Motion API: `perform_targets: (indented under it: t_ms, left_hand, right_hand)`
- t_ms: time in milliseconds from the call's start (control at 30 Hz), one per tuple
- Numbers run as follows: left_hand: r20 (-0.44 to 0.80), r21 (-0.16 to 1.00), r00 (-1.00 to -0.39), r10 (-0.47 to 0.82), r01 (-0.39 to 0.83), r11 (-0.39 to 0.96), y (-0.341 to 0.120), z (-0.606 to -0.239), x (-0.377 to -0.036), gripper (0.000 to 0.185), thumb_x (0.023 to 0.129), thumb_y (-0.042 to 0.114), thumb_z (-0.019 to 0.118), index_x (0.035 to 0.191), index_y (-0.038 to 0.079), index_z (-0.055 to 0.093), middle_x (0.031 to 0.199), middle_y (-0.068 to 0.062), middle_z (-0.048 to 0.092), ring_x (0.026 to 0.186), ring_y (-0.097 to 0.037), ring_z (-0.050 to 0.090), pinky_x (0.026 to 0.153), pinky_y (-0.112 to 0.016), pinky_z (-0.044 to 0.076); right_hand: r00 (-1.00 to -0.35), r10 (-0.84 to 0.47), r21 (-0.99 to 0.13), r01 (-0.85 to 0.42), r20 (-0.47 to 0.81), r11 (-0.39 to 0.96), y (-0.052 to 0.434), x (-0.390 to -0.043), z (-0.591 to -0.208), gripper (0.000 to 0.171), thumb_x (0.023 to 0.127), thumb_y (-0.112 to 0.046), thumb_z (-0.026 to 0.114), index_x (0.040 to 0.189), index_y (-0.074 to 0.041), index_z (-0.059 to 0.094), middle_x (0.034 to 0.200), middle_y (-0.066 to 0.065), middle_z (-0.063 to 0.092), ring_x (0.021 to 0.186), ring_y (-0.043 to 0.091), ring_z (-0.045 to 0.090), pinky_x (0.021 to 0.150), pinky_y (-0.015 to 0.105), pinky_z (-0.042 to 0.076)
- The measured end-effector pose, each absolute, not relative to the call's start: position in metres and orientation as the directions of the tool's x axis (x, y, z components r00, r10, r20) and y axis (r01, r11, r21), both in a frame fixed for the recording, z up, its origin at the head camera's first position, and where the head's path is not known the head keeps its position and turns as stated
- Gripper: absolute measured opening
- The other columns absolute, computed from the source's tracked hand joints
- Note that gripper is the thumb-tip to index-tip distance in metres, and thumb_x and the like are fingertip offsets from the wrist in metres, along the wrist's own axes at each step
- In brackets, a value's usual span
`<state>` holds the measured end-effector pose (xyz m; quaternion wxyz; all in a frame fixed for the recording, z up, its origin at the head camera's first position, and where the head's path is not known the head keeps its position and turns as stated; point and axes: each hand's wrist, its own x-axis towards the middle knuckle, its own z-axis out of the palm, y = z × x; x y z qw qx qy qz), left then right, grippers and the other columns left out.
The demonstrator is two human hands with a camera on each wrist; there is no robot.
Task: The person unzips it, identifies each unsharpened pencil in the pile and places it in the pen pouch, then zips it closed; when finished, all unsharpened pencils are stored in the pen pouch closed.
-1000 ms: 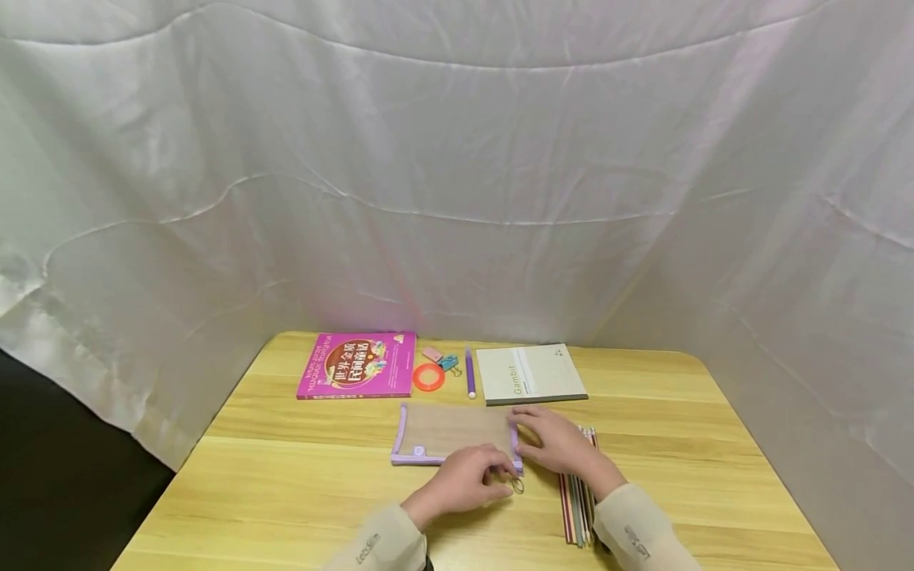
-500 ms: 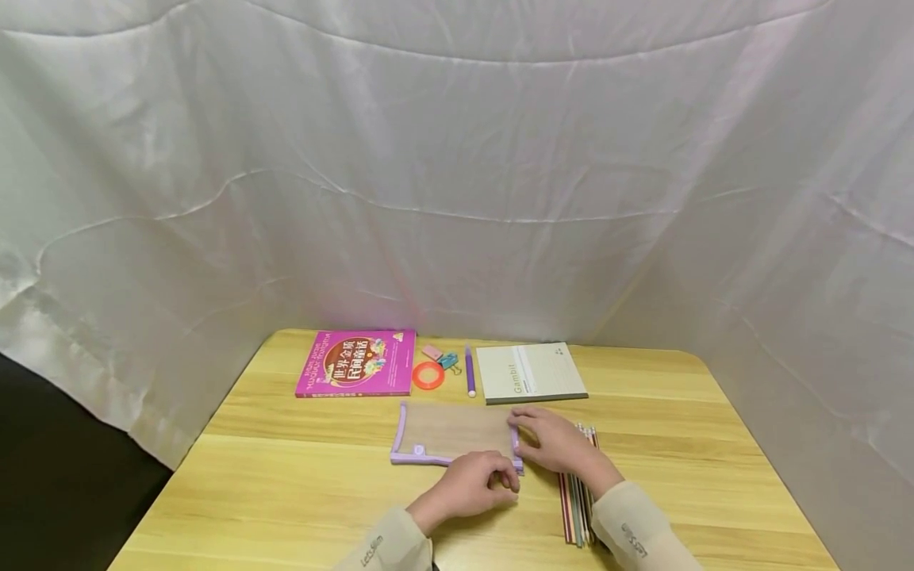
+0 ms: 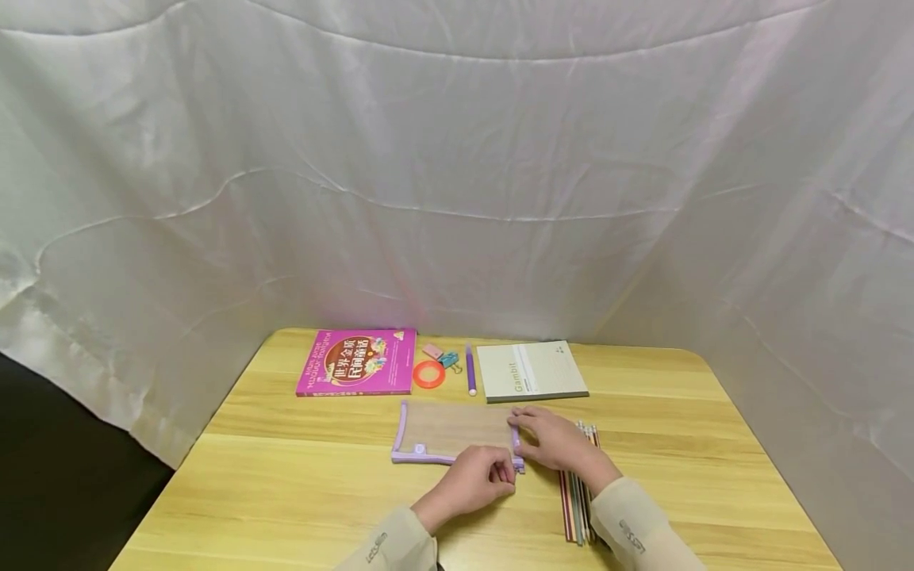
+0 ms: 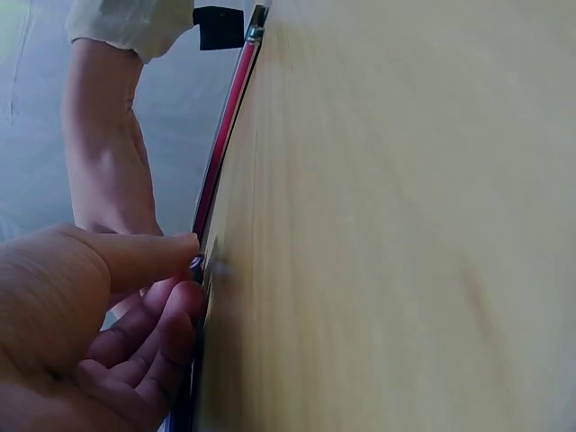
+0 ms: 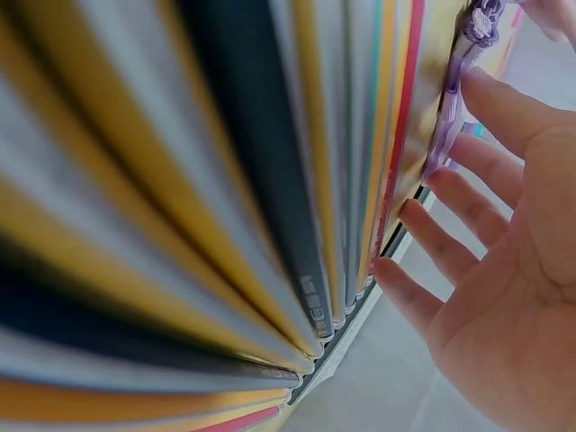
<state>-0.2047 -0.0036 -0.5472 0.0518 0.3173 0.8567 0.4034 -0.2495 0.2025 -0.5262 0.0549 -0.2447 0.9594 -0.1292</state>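
A mesh zip pouch (image 3: 457, 428) with purple edging lies flat in mid-table. My left hand (image 3: 474, 480) is at its near right corner. In the left wrist view, the thumb and forefinger of my left hand (image 4: 117, 315) pinch a small metal zipper pull (image 4: 196, 266), mostly covered by the fingertips. My right hand (image 3: 557, 440) rests on the pouch's right edge. Seen from the right wrist, the fingers of my right hand (image 5: 504, 207) are spread and nearly straight, their tips against the purple edge (image 5: 447, 117). A row of pencils (image 3: 575, 507) lies under the right wrist.
Behind the pouch are a pink book (image 3: 357, 363), an orange ring (image 3: 429, 374), a pink eraser (image 3: 432, 350), teal binder clips (image 3: 448, 360), a purple pen (image 3: 470, 370) and a grey notebook (image 3: 531, 370). Pale curtain (image 3: 457, 198) surrounds the table.
The left fingers have closed together at the pouch's corner; the metal ring seen beside them a second ago is now covered. My right hand and the pouch have stayed in place.
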Motion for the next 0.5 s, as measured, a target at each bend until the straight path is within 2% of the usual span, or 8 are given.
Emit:
perform_targets:
  t_ms: [200,500]
  left_hand:
    - [0.18,0.752,-0.798,0.575,0.488,0.442,-0.0003,-0.546,-0.2032,0.019,0.083,0.001,0.082,0.08,0.014,0.068,0.072,0.01,0.063,0.065,0.007,0.052,0.063,-0.011,0.05]
    - [0.156,0.767,-0.81,0.565,0.46,0.447,0.0004,-0.5469,-0.2046,0.019,0.083,0.003,0.083,0.08,0.015,0.068,0.072,0.012,0.063,0.066,0.006,0.053,0.063,-0.012,0.051]
  right_hand:
    - [-0.879,-0.473,-0.279,-0.44,-0.059,0.853,0.2019,-0.2469,-0.5237,0.057,0.095,-0.038,0.074,0.144,-0.013,0.061,0.155,0.014,0.052,0.141,0.039,0.05,0.117,0.059,0.041]
    - [-0.891,-0.45,-0.288,-0.415,-0.065,0.863,0.2015,-0.2488,-0.5244,0.057,0.093,-0.037,0.076,0.143,-0.013,0.061,0.155,0.014,0.051,0.141,0.039,0.05,0.116,0.06,0.042]
